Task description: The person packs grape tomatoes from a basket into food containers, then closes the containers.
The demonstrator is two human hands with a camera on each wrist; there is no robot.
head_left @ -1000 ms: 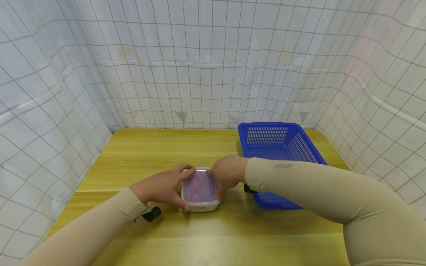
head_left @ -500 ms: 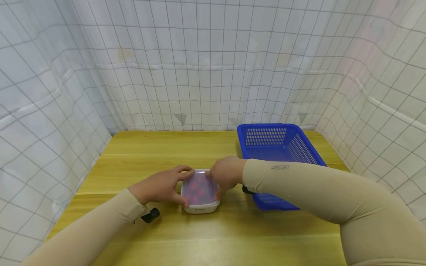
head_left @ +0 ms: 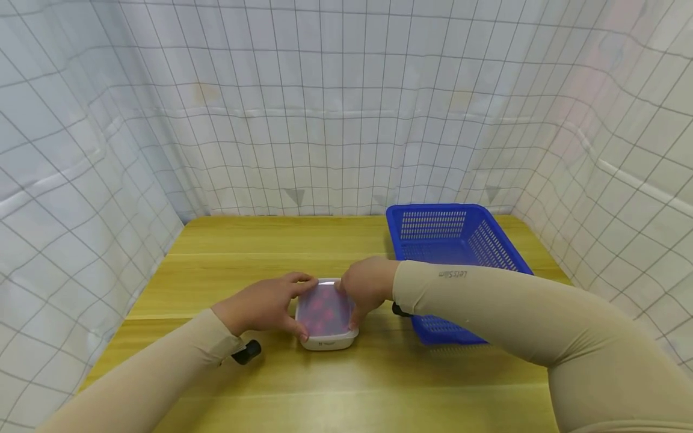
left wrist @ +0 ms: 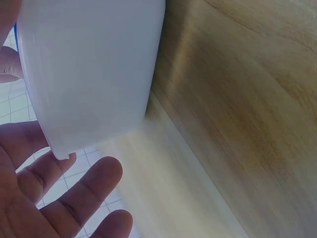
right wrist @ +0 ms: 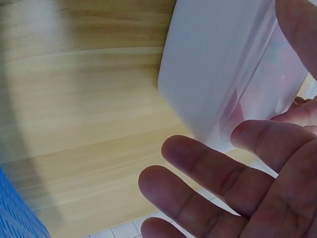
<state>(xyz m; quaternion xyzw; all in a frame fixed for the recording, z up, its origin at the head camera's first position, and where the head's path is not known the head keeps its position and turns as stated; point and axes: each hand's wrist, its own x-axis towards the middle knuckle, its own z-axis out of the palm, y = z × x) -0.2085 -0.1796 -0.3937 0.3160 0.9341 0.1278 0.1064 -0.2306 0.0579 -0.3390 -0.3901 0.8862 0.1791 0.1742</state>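
Note:
A white food container (head_left: 328, 344) with a translucent lid (head_left: 325, 310) stands on the table; pinkish-red pieces show blurrily through the lid. At its left side, my left hand (head_left: 265, 305) rests thumb and forefinger on the near and far corners of the lid. My right hand (head_left: 369, 285) touches the lid's right edge in the same way, thumb nearer and forefinger farther. In both wrist views the other fingers extend loosely beside the container wall (left wrist: 94, 74). Right-hand fingers (right wrist: 198, 158) spread just past the lid's far corner.
A blue slotted plastic basket (head_left: 433, 210) stands on the right of the wooden table (head_left: 260, 234), partly behind the right sleeve (head_left: 487, 300). White grid-patterned curtains (head_left: 346, 120) hang round the back and sides. A black wrist camera (head_left: 247, 352) sits under the left wrist.
The whole scene sits slightly lower in the head view. Both hands stay at the lid's corners, and the container keeps its place on the table.

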